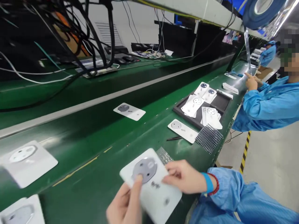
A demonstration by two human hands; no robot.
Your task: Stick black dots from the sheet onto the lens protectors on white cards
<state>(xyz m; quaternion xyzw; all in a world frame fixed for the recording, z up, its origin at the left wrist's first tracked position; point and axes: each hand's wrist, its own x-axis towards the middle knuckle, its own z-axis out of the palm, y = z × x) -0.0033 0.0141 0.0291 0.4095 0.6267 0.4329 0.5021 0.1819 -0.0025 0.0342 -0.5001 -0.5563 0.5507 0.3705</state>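
Note:
A white phone back cover (161, 196) with rounded corners and a large grey round camera area is held tilted above the green bench. My left hand (128, 199) grips it from the left edge, thumb pressed on the round area. On the opposite edge, my right hand (181, 175) pinches it between thumb and fingers. Partly hidden behind it lies a small clear bubbly sheet (164, 154). Just beyond are another white cover (183, 130), a thin black tool (174, 138) and a black dotted mat (209, 138).
A black tray (219, 101) holds several white covers. More covers lie on the belt, including one at mid-belt (129, 111) and one at left (30, 161). Dark cables (93, 37) hang above. A tape roll (263, 12) hangs upper right, near a co-worker in blue (271, 102).

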